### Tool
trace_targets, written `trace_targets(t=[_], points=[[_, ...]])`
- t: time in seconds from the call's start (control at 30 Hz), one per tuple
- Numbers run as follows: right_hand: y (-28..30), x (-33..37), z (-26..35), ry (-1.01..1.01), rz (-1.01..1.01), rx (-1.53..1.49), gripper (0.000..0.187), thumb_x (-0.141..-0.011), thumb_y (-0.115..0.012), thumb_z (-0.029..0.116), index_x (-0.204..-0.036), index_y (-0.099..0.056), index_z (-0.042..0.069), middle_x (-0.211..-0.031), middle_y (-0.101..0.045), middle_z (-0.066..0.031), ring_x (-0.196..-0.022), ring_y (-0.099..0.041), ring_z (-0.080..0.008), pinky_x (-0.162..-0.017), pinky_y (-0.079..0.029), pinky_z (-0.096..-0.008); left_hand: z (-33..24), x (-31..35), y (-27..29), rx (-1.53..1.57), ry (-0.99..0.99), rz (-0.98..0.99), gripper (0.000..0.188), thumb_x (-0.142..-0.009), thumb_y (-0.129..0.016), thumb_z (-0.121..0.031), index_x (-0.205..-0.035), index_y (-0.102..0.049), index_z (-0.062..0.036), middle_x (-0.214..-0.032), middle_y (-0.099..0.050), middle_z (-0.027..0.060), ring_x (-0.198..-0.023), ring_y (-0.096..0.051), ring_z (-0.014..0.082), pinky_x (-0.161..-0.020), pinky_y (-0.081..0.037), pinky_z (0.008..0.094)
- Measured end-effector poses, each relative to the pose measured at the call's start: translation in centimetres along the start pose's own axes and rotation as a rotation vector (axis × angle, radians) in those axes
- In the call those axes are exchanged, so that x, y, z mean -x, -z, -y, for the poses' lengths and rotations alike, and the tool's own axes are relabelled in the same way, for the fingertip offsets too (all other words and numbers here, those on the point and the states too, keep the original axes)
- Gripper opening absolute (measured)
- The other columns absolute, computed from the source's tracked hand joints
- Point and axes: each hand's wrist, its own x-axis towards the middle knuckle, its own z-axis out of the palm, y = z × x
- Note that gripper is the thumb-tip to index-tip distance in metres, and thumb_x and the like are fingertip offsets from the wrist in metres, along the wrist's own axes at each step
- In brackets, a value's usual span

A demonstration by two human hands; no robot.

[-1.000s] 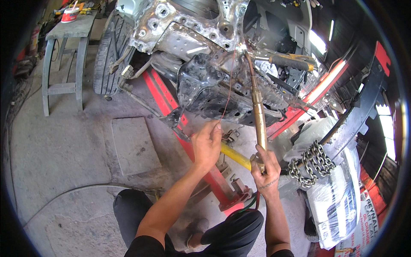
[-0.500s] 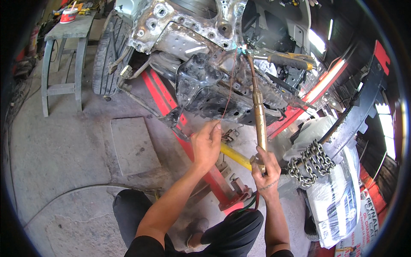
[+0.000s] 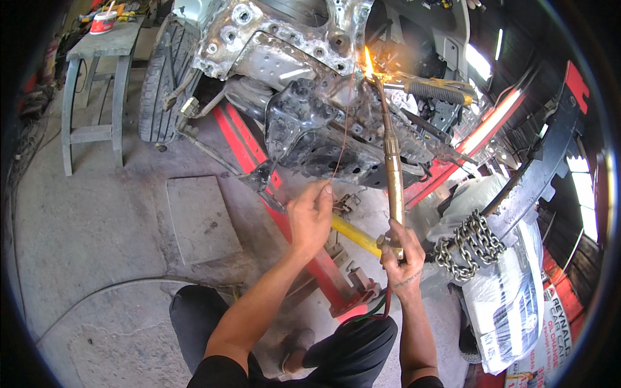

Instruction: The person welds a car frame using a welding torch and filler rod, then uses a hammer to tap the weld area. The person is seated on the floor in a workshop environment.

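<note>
My right hand is closed around the lower end of a brass gas welding torch, which stands nearly upright. An orange flame flares at the torch's tip, beside the bare metal of a car's front frame. Between thumb and fingers, my left hand pinches a thin copper-coloured filler rod. The rod reaches up to the frame just left of the flame; bright glare hides whether its end touches. Red and green hoses hang below my right hand.
A tyre and a grey stand with a red-white tub are at upper left. Red beams and a yellow bar lie below the frame. A chain wraps a post at right, near a plastic-covered car.
The small blue-white glow at the torch tip has become a larger orange flame with sparks. Both hands stay almost in place, the left shifting very slightly left.
</note>
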Motion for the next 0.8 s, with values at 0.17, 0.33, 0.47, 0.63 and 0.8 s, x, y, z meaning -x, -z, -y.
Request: trace_targets(t=[0.17,0.33,0.47,0.63,0.8], points=[[0.05,0.15,-0.14,-0.006,0.007,-0.005,0.059,-0.080,-0.071,-0.007,-0.137,-0.065,0.004,-0.100,-0.066,-0.0123,-0.090,-0.070,-0.0235,-0.082,-0.056,-0.0362,-0.05,0.09,-0.17,0.001,-0.005,0.001,0.018,-0.101,-0.064,-0.010,-0.114,-0.073,0.0003,-0.085,-0.075,0.0168,-0.078,-0.077,0.0263,-0.072,-0.058,0.0375],[0.04,0.19,-0.10,-0.016,0.003,-0.017,0.059,-0.080,-0.071,-0.006,-0.137,-0.065,0.004,-0.100,-0.067,-0.0124,-0.090,-0.070,-0.0237,-0.082,-0.056,-0.0361,-0.02,0.04,-0.07,-0.037,-0.013,0.012,0.018,-0.101,-0.064,-0.010,-0.113,-0.073,0.0007,-0.085,-0.075,0.0170,-0.078,-0.077,0.0262,-0.072,-0.058,0.0377],[0.09,0.26,0.00,-0.017,-0.005,-0.054,0.059,-0.079,-0.071,-0.006,-0.137,-0.066,0.004,-0.100,-0.067,-0.0124,-0.089,-0.070,-0.0241,-0.082,-0.056,-0.0363,-0.15,0.09,-0.07,-0.020,0.007,0.023,0.018,-0.103,-0.063,-0.009,-0.114,-0.072,0.0015,-0.086,-0.074,0.0140,-0.076,-0.074,0.0211,-0.071,-0.057,0.0344],[0.16,0.30,-0.17,0.002,0.001,-0.033,0.059,-0.079,-0.070,-0.007,-0.137,-0.065,0.003,-0.101,-0.067,-0.0130,-0.089,-0.070,-0.0242,-0.082,-0.056,-0.0364,-0.14,-0.02,-0.03,-0.037,-0.028,0.004,0.019,-0.101,-0.064,-0.010,-0.114,-0.072,0.0009,-0.084,-0.075,0.0170,-0.077,-0.077,0.0253,-0.072,-0.058,0.0371],[0.18,0.25,0.00,0.000,0.003,-0.043,0.059,-0.079,-0.069,-0.007,-0.137,-0.065,0.003,-0.101,-0.067,-0.0135,-0.089,-0.071,-0.0244,-0.082,-0.056,-0.0368,0.15,0.07,-0.24,0.004,0.002,-0.007,0.019,-0.101,-0.064,-0.010,-0.115,-0.072,0.0008,-0.084,-0.075,0.0169,-0.077,-0.077,0.0246,-0.072,-0.057,0.0369]])
